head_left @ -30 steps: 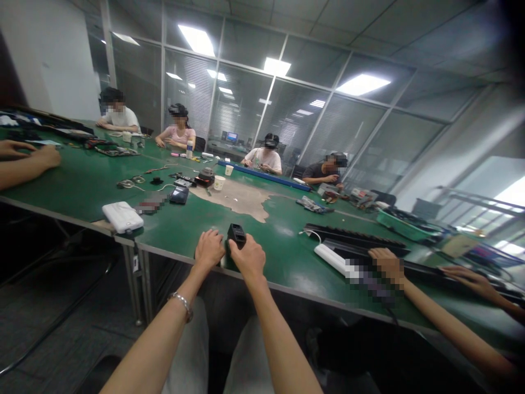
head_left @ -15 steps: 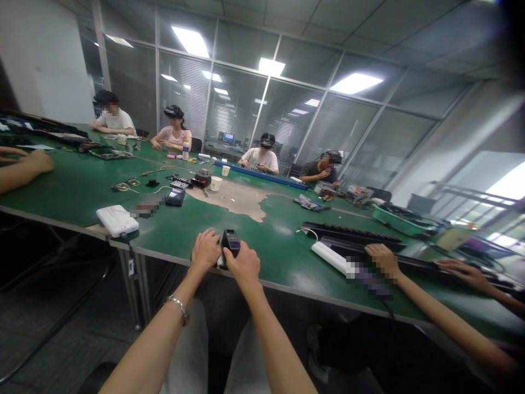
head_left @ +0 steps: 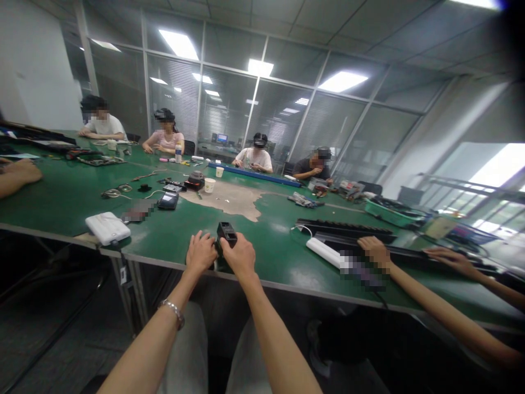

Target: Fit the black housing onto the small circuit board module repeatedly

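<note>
black block (head_left: pixel 227 231): stood upright in the right hand, close to the front edge of the green table (head_left: pixel 283 241).
right hand (head_left: pixel 240 254): was wrapped around the black block, with the thumb at its near side.
left hand (head_left: pixel 200 250): sat just beside the black block, fingers bent down at the front edge. was too hidden to tell if holding anything.
bracelet (head_left: pixel 174 312): went around the left wrist.
white box (head_left: pixel 108 228): lay at the front edge, well to the left of both hands.
black case (head_left: pixel 168 201): lay farther in from the front edge than the white box, and more to the right.
glasses (head_left: pixel 117 191): lay in from the front edge, behind the white box.
near cup (head_left: pixel 209 185): stood by the brown patch (head_left: pixel 238 201), in the middle part.
far cup (head_left: pixel 220 172): stood behind the near cup, closer to the far edge.
blue bar (head_left: pixel 254 174): ran along by the far edge, in front of a person in white (head_left: pixel 257 157).
white strip (head_left: pixel 324 253): lay right of both hands, slanting toward the front edge.
co-worker's hand (head_left: pixel 374 251): reached in over the front edge, near the white strip.
green basket (head_left: pixel 391 213): sat toward the right side, full of dark things.
</note>
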A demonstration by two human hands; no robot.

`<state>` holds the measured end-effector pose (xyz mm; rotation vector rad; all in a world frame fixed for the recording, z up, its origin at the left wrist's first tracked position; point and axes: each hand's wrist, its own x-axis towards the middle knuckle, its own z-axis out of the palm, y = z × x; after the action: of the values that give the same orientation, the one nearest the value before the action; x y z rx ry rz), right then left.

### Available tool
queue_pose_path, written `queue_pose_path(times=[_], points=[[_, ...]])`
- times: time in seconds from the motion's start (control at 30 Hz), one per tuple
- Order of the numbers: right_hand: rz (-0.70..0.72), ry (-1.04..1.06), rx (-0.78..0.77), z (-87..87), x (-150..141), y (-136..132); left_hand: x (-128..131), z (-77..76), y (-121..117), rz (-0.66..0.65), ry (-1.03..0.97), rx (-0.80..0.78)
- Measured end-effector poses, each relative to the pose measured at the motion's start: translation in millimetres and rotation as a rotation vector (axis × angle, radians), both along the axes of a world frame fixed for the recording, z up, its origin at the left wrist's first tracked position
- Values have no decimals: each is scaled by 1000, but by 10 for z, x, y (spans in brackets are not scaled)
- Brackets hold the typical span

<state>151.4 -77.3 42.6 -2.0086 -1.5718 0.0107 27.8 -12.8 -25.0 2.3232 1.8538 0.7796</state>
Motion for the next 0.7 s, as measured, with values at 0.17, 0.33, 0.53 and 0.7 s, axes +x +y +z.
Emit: queue_pose_path(times=[0.17, 0.33, 0.53, 0.7], points=[[-28, 81, 79, 250, 196, 46, 1, -3, -6, 9, 4, 1], [-105, 34, 54, 286, 475, 81, -2, -51, 27, 10, 5, 6], [-138, 9, -1, 71, 603, 47, -16, -117, 63, -1, 9, 20], [-142, -13, -36, -101, 581, 45, -8, -88, 51, 5, 20, 17]])
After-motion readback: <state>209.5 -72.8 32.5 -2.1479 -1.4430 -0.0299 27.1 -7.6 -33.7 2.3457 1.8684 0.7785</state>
